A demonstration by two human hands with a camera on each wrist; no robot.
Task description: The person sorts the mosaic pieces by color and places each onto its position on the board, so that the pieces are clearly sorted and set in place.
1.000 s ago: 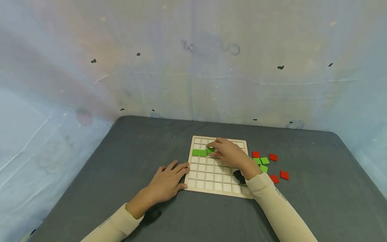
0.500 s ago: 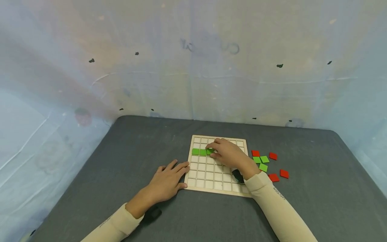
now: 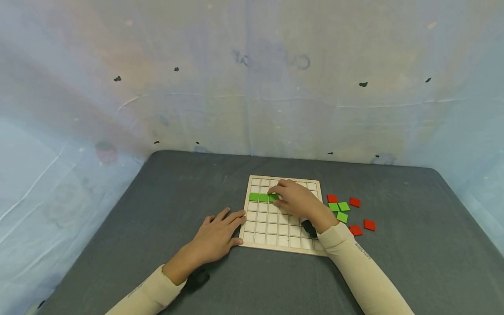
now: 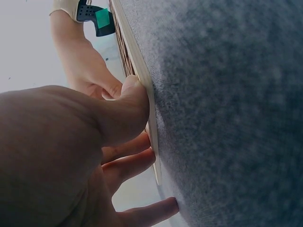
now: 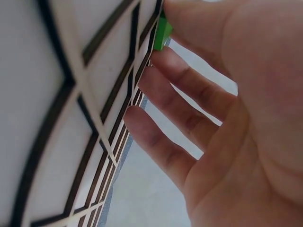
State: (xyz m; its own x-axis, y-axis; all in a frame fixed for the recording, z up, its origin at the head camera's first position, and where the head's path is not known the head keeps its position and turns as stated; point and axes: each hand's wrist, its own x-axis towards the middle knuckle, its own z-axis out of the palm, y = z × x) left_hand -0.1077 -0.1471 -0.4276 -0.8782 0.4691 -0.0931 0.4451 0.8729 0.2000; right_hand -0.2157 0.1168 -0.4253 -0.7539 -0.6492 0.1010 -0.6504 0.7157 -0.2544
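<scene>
A pale wooden grid board [image 3: 271, 227] lies on the table, with two green tiles [image 3: 258, 197] side by side in a row near its far left. Beside them, my right hand [image 3: 297, 200] pinches a third green tile [image 3: 273, 198] between thumb and fingers; the right wrist view shows this green tile [image 5: 162, 34] close against the grid, partly hidden by the thumb. My left hand [image 3: 215, 238] rests on the board's left edge with fingers spread. In the left wrist view, the thumb [image 4: 135, 101] presses on the board's rim [image 4: 142, 68].
Right of the board lie several loose tiles, among them a green tile [image 3: 342, 217] and a red tile [image 3: 369, 225]. My right forearm covers the board's near right corner. Behind the dark grey table [image 3: 189, 183] hangs a pale sheet [image 3: 252, 87].
The third green tile was tilted and a little farther up; now it sits lower, in line with the other two. My left hand stays at the board's edge.
</scene>
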